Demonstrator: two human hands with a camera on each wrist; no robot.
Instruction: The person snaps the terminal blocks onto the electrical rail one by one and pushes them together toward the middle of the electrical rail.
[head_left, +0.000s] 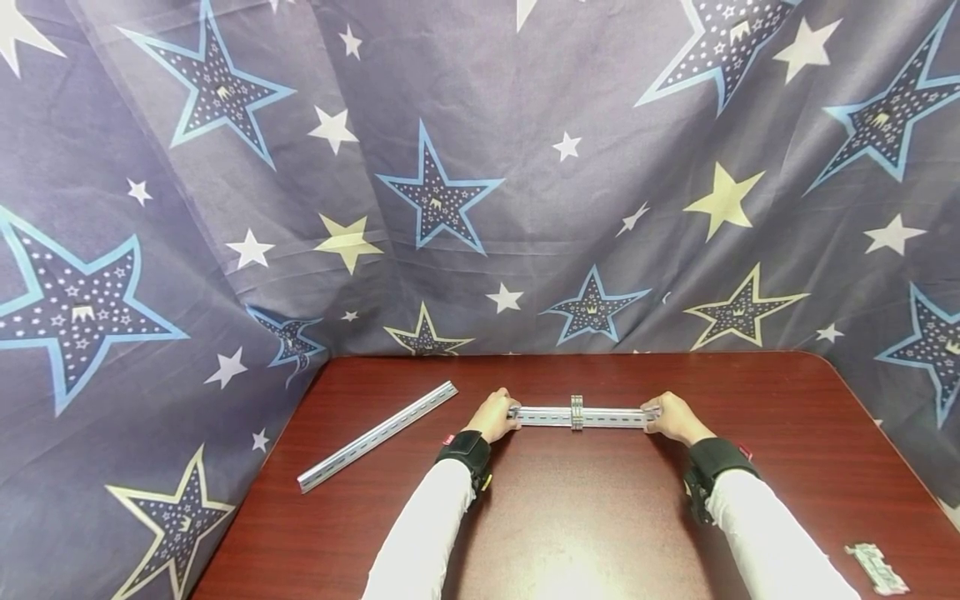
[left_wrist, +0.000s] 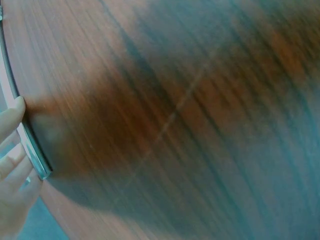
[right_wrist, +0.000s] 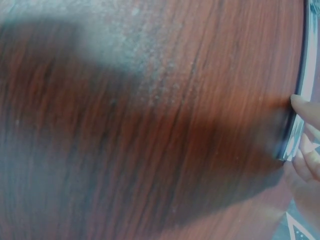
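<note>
A slotted metal DIN rail (head_left: 545, 416) lies crosswise near the back of the table, with a small stack of grey-green modules (head_left: 577, 412) mounted at about its middle. My left hand (head_left: 495, 415) grips the rail's left end; in the left wrist view its thumb and fingers (left_wrist: 11, 117) sit on either side of the metal. At the opposite end my right hand (head_left: 670, 418) holds the rail, thumb on the near edge and fingers (right_wrist: 311, 157) behind. Both wrist views show only part of the rail, at the frame's border.
A second slotted rail (head_left: 377, 436) lies slanted on the left of the brown table (head_left: 585, 500). Near the front right corner is a small pale green-and-white piece (head_left: 876, 568). A star-patterned cloth (head_left: 480, 275) hangs behind the table and along its sides.
</note>
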